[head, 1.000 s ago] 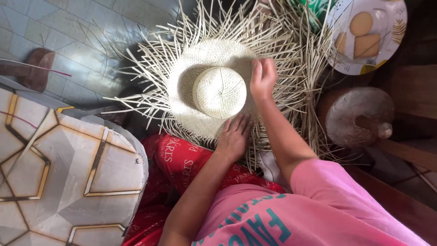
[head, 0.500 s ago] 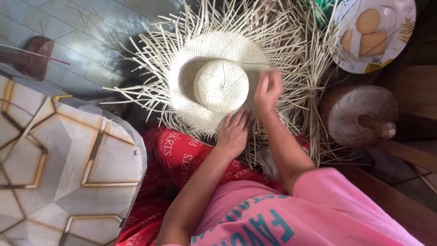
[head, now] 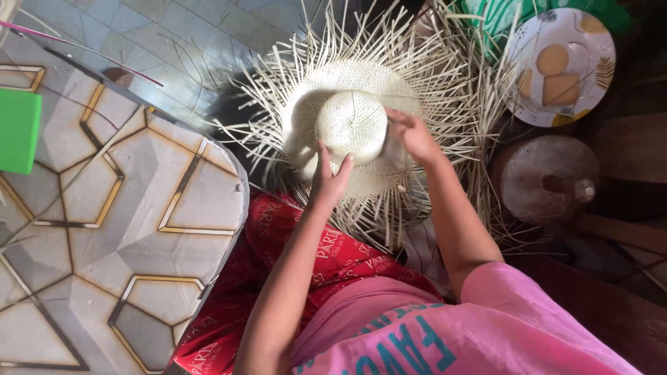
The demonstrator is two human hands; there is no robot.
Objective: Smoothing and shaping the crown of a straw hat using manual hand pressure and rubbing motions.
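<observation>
Two bare hands worked on an unfinished straw hat [head: 361,125] that lay over the person's lap, above the red printed cloth [head: 292,243] on the knees, its round crown facing up toward the camera and its brim spread roughly flat. The hat had no clear long axis; it was round, with loose unwoven straw ends [head: 458,90] fanning outward from the brim edge on every side like spokes. The crown and inner brim were tightly plaited, pale and matte, while the free strips were thin, flat and stiff. The left hand [head: 330,177] reached up from below, fingers extended and pressed against the near side of the crown and brim, its grip open and flat, not closed on anything. The right hand [head: 413,135] came in from the right with the wrist bent, fingers curled on the brim just beside the crown; whether it pinched a strip could not be told. A table [head: 104,208] with a grey and gold geometric pattern stood to the left, a patterned round plate [head: 563,66] at upper right, and a rounded wooden block [head: 545,177] below it.
</observation>
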